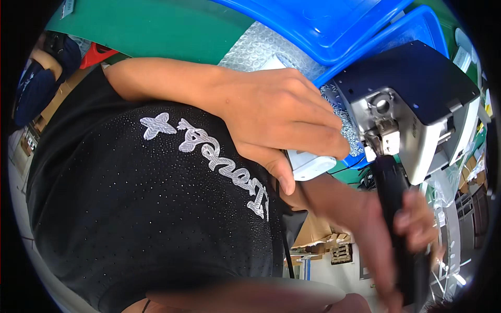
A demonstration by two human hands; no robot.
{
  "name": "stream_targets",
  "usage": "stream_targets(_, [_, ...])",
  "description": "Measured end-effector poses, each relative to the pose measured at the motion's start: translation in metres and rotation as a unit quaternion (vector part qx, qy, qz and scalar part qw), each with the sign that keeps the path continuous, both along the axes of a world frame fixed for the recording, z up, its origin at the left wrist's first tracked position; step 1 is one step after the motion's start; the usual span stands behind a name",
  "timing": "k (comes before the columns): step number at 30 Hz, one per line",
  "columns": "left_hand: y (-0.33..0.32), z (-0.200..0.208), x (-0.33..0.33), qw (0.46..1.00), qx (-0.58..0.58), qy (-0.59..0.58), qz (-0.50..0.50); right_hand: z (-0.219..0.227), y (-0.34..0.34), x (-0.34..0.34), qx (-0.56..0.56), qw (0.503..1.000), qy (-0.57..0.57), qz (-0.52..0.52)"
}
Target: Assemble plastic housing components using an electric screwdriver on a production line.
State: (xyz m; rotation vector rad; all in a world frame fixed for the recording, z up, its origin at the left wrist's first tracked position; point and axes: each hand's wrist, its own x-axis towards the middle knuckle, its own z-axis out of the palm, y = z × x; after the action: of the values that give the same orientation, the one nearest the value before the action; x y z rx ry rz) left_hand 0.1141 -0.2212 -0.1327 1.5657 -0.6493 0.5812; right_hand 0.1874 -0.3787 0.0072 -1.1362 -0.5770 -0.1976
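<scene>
White part (313, 166) is pinched in the left hand (292, 117), left of the black driver (389, 182); the driver is wrapped by the right hand (412, 224) (pretty blurry there), long axis running up the view, tip by the metal-mouthed feeder (417, 78), right hand nearer it; silvery screws (353, 136) are heaped alongside; bubble wrap (248, 49) and glossy blue bin (334, 26) are parked on the green tabletop (156, 31).

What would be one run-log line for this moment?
left hand: holds white part | right hand: grips black tool, blurred | nearby: blue bins, bubble wrap
</scene>
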Motion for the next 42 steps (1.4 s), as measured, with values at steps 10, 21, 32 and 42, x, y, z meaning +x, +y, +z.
stream_targets(10, [-0.003,-0.004,0.005,1.0,0.012,-0.014,0.004,0.026,0.001,-0.039,0.046,0.998,-0.034,0.033])
stream_targets(21, [-0.007,-0.004,0.004,1.0,0.01,-0.014,0.012,0.023,0.013,-0.044,0.07,0.996,-0.047,0.019])
stream_targets(32, [-0.006,-0.003,0.003,1.0,0.014,0.001,0.001,0.021,0.019,-0.035,0.078,0.995,-0.046,0.033])
stream_targets(42, [-0.001,-0.001,0.004,0.999,0.03,0.021,-0.016,0.012,0.026,-0.023,0.064,0.995,-0.004,0.075])
